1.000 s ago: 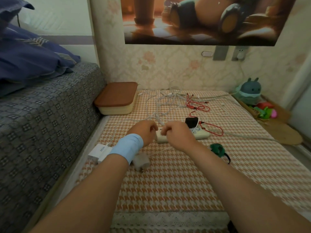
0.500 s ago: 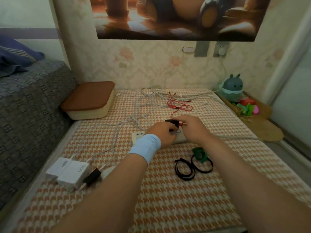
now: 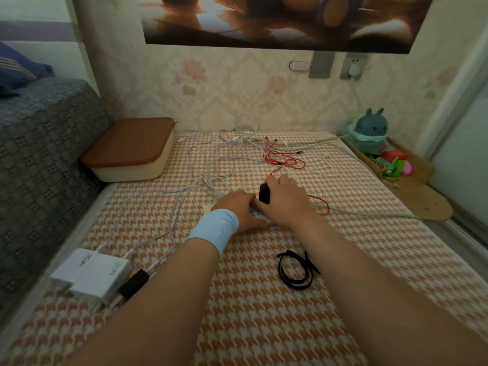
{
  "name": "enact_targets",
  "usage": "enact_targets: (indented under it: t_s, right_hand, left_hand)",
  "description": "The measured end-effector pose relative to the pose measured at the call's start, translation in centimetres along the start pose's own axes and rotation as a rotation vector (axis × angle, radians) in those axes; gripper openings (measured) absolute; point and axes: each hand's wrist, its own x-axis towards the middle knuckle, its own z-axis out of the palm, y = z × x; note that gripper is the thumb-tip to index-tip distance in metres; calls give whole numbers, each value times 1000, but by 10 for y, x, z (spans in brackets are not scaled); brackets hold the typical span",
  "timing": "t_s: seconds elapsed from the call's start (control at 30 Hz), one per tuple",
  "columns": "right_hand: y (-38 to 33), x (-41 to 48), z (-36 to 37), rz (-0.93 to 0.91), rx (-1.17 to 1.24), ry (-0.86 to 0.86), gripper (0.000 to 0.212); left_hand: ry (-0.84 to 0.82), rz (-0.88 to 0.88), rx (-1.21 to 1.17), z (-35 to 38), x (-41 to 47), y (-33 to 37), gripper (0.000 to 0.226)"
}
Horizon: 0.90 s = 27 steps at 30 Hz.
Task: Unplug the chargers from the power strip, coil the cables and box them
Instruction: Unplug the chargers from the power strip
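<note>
Right hand (image 3: 286, 200) curled round the black charger (image 3: 264, 192), gripping it at the power strip (image 3: 255, 214), mid mat (image 3: 264, 326). Left hand (image 3: 236, 207) flat with fingers straight, pressing on the strip. Both forearms reach forward, hands side by side. White chargers (image 3: 97, 272) lie near left, lidded box (image 3: 129, 150) far left.

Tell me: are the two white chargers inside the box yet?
No, the white chargers lie on the patterned mat at the near left, well apart from the box, whose brown lid is closed.
</note>
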Motion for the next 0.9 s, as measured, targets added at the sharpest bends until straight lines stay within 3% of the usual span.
enact_targets:
  t_s: [0.43, 0.63, 0.8, 0.9]
  right_hand:
    - [0, 12, 1, -30, 9, 20, 51]
    - [-6, 1, 12, -82, -35, 181, 47]
    - [-11, -1, 14, 10, -47, 238, 45]
    - [-14, -4, 19, -31, -93, 274, 43]
  left_hand:
    - [84, -50, -171, 8, -5, -5, 64]
    - [105, -66, -219, 7, -8, -6, 61]
    - [114, -65, -199, 5, -13, -1, 54]
    - [119, -64, -204, 5, -12, -2, 51]
